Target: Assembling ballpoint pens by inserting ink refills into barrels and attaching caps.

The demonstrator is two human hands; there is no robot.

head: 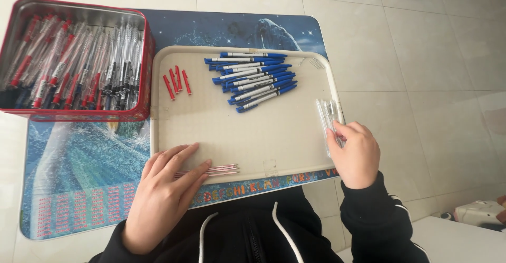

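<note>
A beige tray (247, 136) lies on a blue patterned table mat. My left hand (163, 194) rests flat on the tray's near edge, its fingers on a few thin red ink refills (224, 169). My right hand (356, 155) is at the tray's right rim, fingers closed on clear pen barrels (328, 116). A pile of blue pens (257, 77) lies at the tray's far middle. Several short red pen parts (176, 81) lie at its far left.
A red metal tin (142, 57) full of red and black pens stands at the far left on the blue mat (79, 168). A few small springs (314, 62) lie at the tray's far right corner. Tiled floor lies to the right.
</note>
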